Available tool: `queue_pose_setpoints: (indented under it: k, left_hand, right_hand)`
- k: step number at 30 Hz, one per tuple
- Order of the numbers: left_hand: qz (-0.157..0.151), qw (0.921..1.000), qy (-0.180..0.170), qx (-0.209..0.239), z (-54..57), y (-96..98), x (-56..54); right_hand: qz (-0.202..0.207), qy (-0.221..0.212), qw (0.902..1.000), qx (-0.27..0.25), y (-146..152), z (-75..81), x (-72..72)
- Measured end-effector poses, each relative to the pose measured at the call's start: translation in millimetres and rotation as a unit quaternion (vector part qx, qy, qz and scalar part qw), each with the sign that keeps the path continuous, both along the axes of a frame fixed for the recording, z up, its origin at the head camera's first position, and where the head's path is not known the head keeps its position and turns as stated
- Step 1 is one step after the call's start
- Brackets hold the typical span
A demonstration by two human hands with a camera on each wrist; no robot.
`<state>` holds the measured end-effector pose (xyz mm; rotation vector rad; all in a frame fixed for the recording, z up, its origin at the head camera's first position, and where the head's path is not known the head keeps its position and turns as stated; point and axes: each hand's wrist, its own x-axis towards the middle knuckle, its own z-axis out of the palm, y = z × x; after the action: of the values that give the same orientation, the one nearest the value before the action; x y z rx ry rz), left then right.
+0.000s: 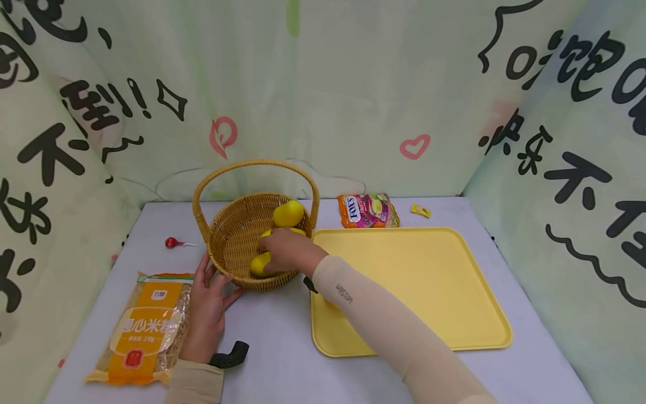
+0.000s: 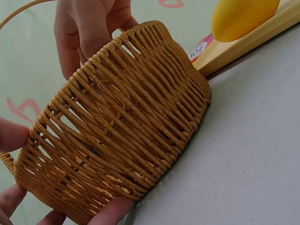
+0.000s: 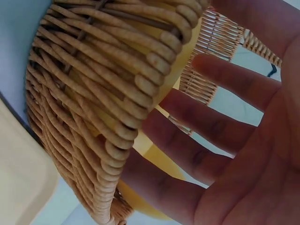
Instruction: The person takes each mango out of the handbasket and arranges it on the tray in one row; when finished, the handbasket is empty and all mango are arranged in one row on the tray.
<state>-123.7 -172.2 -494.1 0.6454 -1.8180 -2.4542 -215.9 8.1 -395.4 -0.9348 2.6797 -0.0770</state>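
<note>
A woven basket (image 1: 234, 249) with a tall arched handle holds yellow lemons (image 1: 288, 214). My left hand (image 1: 206, 314) touches its near left side with spread fingers; in the left wrist view these fingertips meet the rim and lower weave. My right hand (image 1: 290, 251) reaches inside over the lemons. In the right wrist view, its long fingers extend past the rim beside a yellow lemon (image 3: 157, 180), and the palm (image 3: 262, 178) is bare. The hand partly covers the lower lemon (image 1: 259, 265). A yellow rounded fruit (image 2: 241, 18) appears by the tray edge in the left wrist view.
A yellow tray (image 1: 429, 280) lies right of the basket, beneath my right forearm. Behind it are a FOX'S candy bag (image 1: 368, 211) and a small yellow wrapped candy (image 1: 420, 211). A red lollipop (image 1: 174, 242) and an orange-labelled food bag (image 1: 143, 331) lie at left.
</note>
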Motion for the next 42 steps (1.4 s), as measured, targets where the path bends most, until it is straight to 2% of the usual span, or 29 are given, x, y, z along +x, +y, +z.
queue_pose_setpoints:
  k: [12, 17, 30, 42]
  left_hand:
    - [-0.004, 1.0, 0.0, 0.006, 1.4, -0.2, 1.0]
    - [-0.003, 1.0, -0.001, 0.006, -0.5, -0.2, 1.5]
    - [-0.003, 1.0, -0.002, 0.005, -1.3, -1.5, 0.1]
    - [-0.002, 1.0, -0.002, 0.001, -0.2, -0.8, 0.4]
  right_hand:
    - [-0.013, -0.029, 0.9979, 0.057, -10, -3.9, -2.3]
    - [-0.004, -0.034, 0.9968, 0.072, -11, -6.8, -2.8]
    - [-0.002, -0.063, 0.9961, 0.062, -12, -4.9, -5.3]
    - [0.009, -0.052, 0.9978, 0.04, -11, -4.8, -4.0]
